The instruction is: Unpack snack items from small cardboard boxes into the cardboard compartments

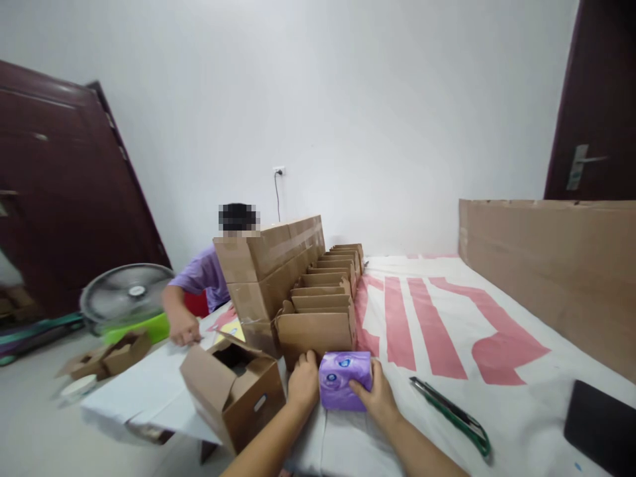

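Note:
A purple wrapped pack (pixel 344 379) sits on the white and red table cover (pixel 437 331) near the front edge. My left hand (pixel 303 383) presses its left side with curled fingers. My right hand (pixel 377 395) grips its right side, thumb over the front. Just behind the pack stands a row of several open brown cartons (pixel 322 298). An open cardboard box (pixel 233 391) lies tilted to the left of my left hand.
A person in a purple shirt (pixel 203 275) sits at the left behind stacked taped cartons (pixel 268 265). A green utility knife (pixel 452 414) lies right of my hands. There is a black object (pixel 601 427) at the right edge, a fan (pixel 126 295) at left, and a large cardboard sheet (pixel 551 265) along the right.

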Action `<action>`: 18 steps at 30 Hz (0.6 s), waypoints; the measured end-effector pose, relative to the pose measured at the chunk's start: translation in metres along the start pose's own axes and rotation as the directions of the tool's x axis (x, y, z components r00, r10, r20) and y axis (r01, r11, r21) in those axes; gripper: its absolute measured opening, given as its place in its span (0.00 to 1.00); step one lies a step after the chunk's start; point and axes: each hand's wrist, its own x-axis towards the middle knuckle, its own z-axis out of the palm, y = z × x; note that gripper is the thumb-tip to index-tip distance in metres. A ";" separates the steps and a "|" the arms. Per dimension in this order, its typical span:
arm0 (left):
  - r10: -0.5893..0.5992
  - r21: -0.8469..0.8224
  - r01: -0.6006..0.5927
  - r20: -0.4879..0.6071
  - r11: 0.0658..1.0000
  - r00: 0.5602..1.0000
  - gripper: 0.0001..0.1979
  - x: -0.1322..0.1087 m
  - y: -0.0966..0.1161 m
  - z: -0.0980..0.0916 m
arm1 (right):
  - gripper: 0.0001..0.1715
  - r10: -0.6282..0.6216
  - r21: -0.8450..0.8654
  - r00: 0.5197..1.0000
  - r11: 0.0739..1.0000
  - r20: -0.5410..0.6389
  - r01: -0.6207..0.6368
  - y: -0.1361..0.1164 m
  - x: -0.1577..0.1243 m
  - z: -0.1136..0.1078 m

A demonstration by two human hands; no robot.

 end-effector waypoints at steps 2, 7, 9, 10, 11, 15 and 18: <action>-0.003 -0.005 0.003 -0.001 1.000 1.000 0.12 0.007 0.002 0.002 | 0.32 0.010 0.004 1.000 1.000 0.000 -0.010 -0.001 0.000 0.000; -0.017 -0.017 0.017 -0.012 1.000 1.000 0.10 0.027 0.012 0.008 | 0.30 0.000 0.029 1.000 1.000 -0.006 0.000 -0.006 -0.001 -0.001; -0.015 -0.022 0.014 -0.017 1.000 1.000 0.11 0.034 0.015 0.010 | 0.29 0.013 0.026 1.000 1.000 -0.020 -0.013 -0.007 -0.001 0.000; -0.016 -0.025 0.015 -0.018 1.000 1.000 0.11 0.038 0.016 0.011 | 0.28 0.025 0.019 0.999 1.000 -0.027 -0.024 -0.008 -0.001 0.000; -0.017 -0.028 0.017 -0.019 0.999 1.000 0.11 0.042 0.017 0.011 | 0.28 0.035 0.013 0.999 0.999 -0.036 -0.035 -0.008 -0.001 0.001; -0.014 -0.056 0.013 -0.017 0.998 1.000 0.10 0.060 0.021 0.012 | 0.28 0.047 0.009 0.997 0.999 -0.069 -0.046 -0.005 -0.002 0.004; -0.010 -0.090 0.010 -0.009 0.996 1.000 0.15 0.073 0.025 0.012 | 0.27 0.059 0.005 0.995 0.998 -0.075 -0.059 -0.003 -0.002 0.006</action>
